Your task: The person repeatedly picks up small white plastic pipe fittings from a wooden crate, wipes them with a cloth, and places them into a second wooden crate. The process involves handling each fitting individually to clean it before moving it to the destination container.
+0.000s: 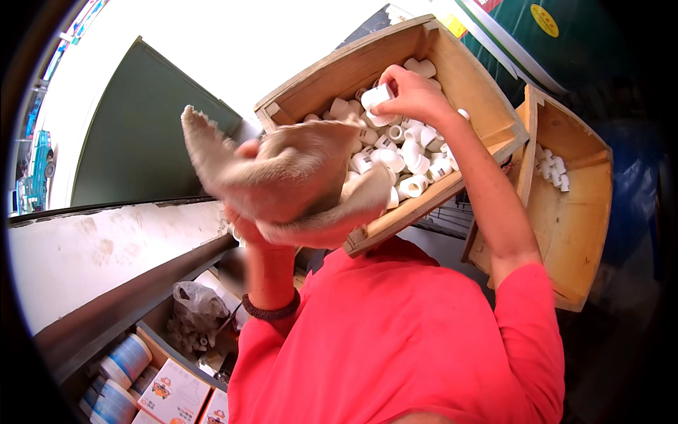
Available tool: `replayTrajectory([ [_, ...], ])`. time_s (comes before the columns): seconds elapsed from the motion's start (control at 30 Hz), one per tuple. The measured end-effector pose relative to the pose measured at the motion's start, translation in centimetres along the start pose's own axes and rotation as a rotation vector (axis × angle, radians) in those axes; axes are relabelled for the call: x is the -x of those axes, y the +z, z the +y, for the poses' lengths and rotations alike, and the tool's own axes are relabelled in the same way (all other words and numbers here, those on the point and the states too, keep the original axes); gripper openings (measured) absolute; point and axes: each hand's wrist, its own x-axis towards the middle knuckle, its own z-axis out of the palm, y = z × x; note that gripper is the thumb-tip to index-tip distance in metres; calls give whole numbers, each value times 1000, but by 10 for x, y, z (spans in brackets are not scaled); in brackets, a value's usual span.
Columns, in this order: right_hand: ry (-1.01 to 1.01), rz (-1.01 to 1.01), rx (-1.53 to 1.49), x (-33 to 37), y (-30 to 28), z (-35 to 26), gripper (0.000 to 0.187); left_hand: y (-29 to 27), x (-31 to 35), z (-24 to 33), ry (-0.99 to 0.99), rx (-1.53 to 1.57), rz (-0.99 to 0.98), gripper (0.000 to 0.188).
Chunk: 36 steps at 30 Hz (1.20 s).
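White fitting [378,96] is pinched between thumb and fingers of the right hand [415,97], over the heaped fittings [415,152] in the wooden drawer [472,81]; to its left, beige cloth [286,173] is borne on the left hand [248,230], whose finger closure cannot be told.

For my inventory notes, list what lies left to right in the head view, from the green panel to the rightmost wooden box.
Green panel, beige cloth, white fitting, right hand gripping it, rightmost wooden box.
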Motion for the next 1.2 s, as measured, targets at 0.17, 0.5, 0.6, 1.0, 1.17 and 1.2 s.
replayTrajectory([
  [0.17,-105,131,-511,58,-25,8,51,21,-4,-23,-386,439,-3,45],
  [0.5,-316,-95,-1062,141,-37,-11,43,52,-2,-59,-606,472,-143,48],
  [0.6,-226,-100,-1052,150,-33,-9,45,60,-1,-64,-636,382,-169,47],
  [1.0,-185,187,-1033,174,-48,-2,45,53,-16,-68,-618,69,-180,38],
  [1.17,-243,257,-982,182,-55,-5,47,71,-25,-40,-616,294,-408,44],
  [1.2,-263,269,-990,186,-57,-11,47,81,-23,-32,-636,440,-472,46],
])
